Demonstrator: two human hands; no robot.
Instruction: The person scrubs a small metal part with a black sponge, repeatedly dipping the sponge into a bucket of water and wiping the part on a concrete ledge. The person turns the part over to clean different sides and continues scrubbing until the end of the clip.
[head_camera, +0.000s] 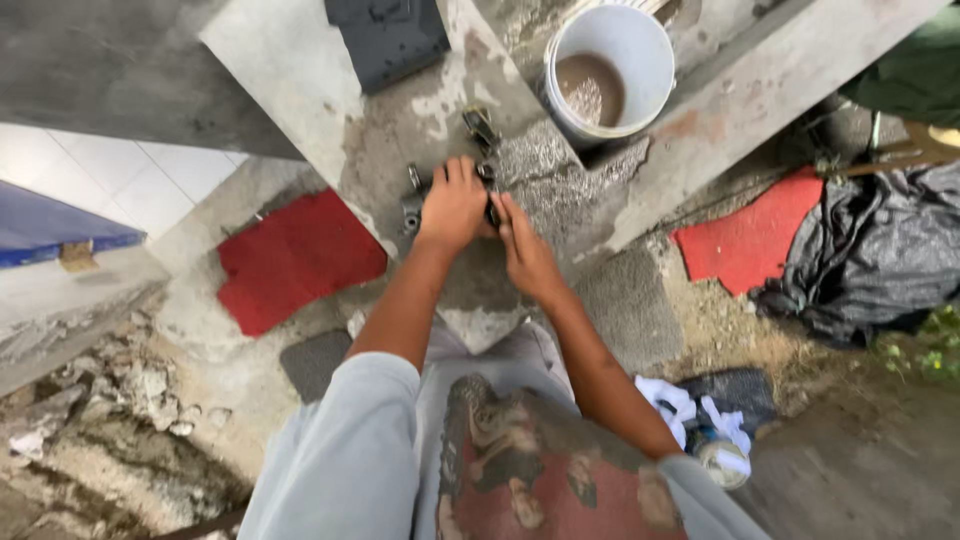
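Note:
My left hand (452, 205) lies palm down over a dark metal part (412, 196) on a rough concrete slab (300, 70), fingers curled around it. My right hand (522, 245) presses against the same part from the right, fingertips touching its black edge (491, 210). Most of the part is hidden under both hands. A second small dark metal piece (480, 127) lies on the slab just beyond my fingers.
A white bucket (640, 50) with brownish water stands at the slab's far right. A dark flat panel (385, 35) lies at the top. Red mats (295, 258) (750, 235) lie on the ground either side, with a black plastic sheet (880, 250) at right and rubble (120, 400) at left.

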